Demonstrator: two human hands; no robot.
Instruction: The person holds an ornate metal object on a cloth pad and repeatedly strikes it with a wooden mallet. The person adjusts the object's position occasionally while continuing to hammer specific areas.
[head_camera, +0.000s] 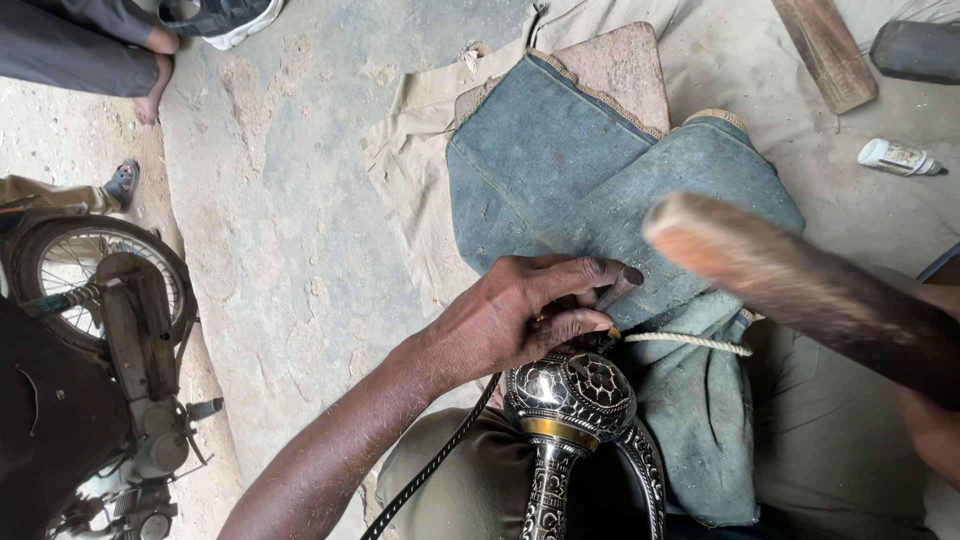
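At the centre of the frame the left hand pinches a small metal punch between thumb and fingers, its tip against the engraved black and silver vessel at lower centre. The right hand, at the right edge, is closed around a blurred wooden mallet. A grey cloth lies beyond.

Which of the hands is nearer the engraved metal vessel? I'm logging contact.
Left. The left hand rests on top of the engraved metal vessel; the right hand is off to its right, gripping a wooden mallet.
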